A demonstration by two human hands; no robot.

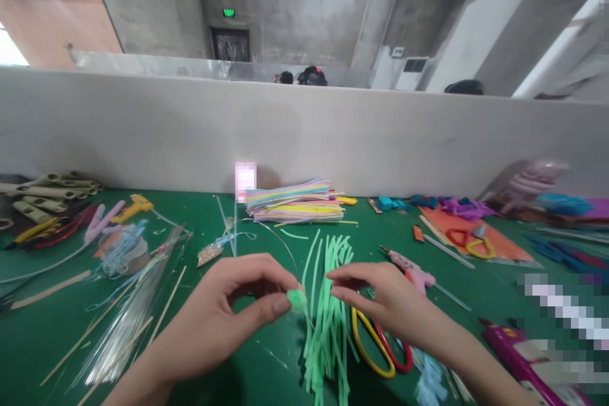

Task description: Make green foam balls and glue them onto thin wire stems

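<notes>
Between thumb and forefinger, my left hand (238,301) pinches a small green piece (296,299) at the centre of the view. My right hand (380,292) is just to the right, over a bundle of light green strips (328,336) on the green table. Its thumb and forefinger are slightly apart, with nothing visible between them. The strips lie lengthwise, partly under the fingers of both hands. Scissors with yellow and red handles (373,344) lie below my right hand, partly hidden by it.
Behind the hands lies a stack of coloured strips (295,203) by the white partition (295,133). A pink glue gun (413,268) sits at right, a purple tool (518,355) at the near right. Clear sticks (128,323) and a yellow glue gun (136,206) are at left.
</notes>
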